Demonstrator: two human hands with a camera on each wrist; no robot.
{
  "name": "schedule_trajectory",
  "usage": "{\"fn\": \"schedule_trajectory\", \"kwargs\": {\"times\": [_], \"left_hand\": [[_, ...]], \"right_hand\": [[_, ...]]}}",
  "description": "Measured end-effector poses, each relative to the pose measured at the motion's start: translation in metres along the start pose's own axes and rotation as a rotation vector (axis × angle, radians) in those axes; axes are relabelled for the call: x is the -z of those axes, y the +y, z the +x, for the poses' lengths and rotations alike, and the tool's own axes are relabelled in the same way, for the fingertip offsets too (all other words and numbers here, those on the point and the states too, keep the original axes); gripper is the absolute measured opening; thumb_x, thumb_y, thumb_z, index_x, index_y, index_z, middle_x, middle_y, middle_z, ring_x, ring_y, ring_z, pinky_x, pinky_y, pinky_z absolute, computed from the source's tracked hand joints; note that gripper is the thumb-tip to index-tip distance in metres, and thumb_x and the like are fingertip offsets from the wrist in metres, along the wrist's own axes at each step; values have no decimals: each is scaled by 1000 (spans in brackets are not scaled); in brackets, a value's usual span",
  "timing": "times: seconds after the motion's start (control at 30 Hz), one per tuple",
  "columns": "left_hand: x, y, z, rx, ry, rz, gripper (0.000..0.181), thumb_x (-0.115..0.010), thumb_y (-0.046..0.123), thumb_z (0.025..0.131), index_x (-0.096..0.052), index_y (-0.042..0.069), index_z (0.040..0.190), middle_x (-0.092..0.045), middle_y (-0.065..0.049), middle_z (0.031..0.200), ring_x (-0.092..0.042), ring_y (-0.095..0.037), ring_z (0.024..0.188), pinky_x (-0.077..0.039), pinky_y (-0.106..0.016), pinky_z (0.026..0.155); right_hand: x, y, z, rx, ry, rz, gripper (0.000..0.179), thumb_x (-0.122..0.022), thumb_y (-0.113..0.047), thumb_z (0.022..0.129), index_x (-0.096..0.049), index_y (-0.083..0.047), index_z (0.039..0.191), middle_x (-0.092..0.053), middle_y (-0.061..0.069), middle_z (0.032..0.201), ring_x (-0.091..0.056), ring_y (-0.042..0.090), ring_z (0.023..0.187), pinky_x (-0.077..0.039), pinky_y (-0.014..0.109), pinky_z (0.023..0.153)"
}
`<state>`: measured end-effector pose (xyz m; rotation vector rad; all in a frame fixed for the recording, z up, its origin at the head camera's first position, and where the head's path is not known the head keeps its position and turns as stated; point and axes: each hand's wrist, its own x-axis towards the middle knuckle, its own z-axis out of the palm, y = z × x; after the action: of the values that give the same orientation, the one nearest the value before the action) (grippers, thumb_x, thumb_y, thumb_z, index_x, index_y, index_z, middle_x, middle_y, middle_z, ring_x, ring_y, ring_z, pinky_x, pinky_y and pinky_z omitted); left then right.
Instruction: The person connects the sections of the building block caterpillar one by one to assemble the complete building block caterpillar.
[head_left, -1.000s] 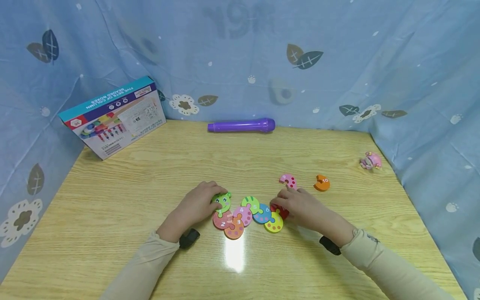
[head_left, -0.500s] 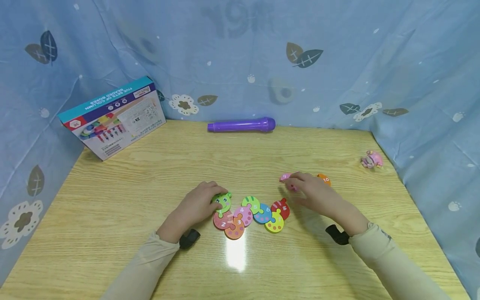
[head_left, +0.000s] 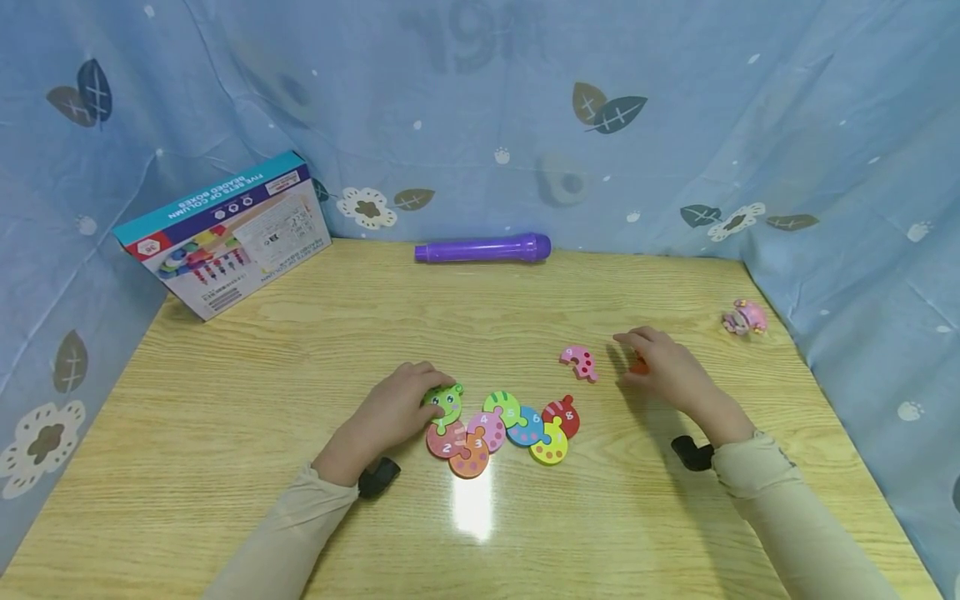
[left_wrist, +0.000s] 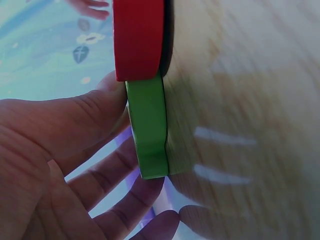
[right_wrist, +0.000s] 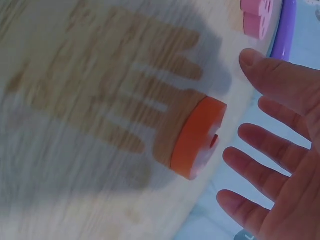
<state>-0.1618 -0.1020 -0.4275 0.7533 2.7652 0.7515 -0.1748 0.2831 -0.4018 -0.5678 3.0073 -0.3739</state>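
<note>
My left hand (head_left: 396,408) holds a green caterpillar-head puzzle piece (head_left: 448,404) by its edge, thumb on one side and fingers on the other, as the left wrist view shows on the green piece (left_wrist: 148,127). Linked to that head runs a wavy chain of numbered wooden pieces, from a reddish 2 (head_left: 446,443) to a red 8 (head_left: 561,418). Fingers spread, my right hand (head_left: 667,367) hovers over an orange puzzle piece (right_wrist: 197,140), which lies on the table apart from the fingertips. To its left lies a loose pink 9 piece (head_left: 579,362).
A purple toy microphone (head_left: 483,249) lies along the table's back edge. At the back left leans a cardboard toy box (head_left: 232,237). A small pink figurine (head_left: 745,317) sits near the right edge, and a blue patterned cloth (head_left: 480,117) hangs behind.
My right hand has left the red 8 piece, passed over the pink 9 and moved right to the orange piece. My left hand has stayed on the caterpillar head.
</note>
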Motion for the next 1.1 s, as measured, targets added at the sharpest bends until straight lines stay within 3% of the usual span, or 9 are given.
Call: {"fn": "schedule_trajectory", "kwargs": {"times": [0.33, 0.63, 0.9, 1.1], "left_hand": [[2, 3, 1, 8, -7, 4, 35, -69, 16, 82, -64, 13, 116, -59, 0, 109, -51, -18, 102, -44, -34, 87], [3, 2, 1, 21, -10, 6, 35, -69, 17, 82, -64, 14, 116, -59, 0, 109, -51, -18, 100, -45, -35, 85], [1, 1, 1, 30, -14, 6, 35, -69, 18, 82, -64, 15, 116, -59, 1, 110, -51, -18, 101, -45, -34, 86], [1, 2, 0, 3, 2, 2, 35, -70, 16, 81, -64, 13, 116, -60, 0, 108, -52, -19, 102, -45, -35, 86]], "right_hand": [[-3, 7, -1, -45, -25, -29, 57, -75, -14, 76, -52, 2, 126, -52, 22, 117, -52, 36, 100, -46, 50, 76], [-1, 12, -1, -81, -24, 34, 58, -74, -17, 78, -50, 2, 128, -50, 23, 120, -51, 38, 103, -43, 53, 83], [-8, -2, 11, 44, -61, 61, 67, -76, -21, 75, -48, -4, 133, -52, 21, 124, -48, 41, 111, -38, 58, 88], [-13, -20, 24, 132, -102, 52, 66, -76, -21, 76, -48, -6, 133, -55, 17, 123, -50, 37, 111, -39, 54, 90]]}}
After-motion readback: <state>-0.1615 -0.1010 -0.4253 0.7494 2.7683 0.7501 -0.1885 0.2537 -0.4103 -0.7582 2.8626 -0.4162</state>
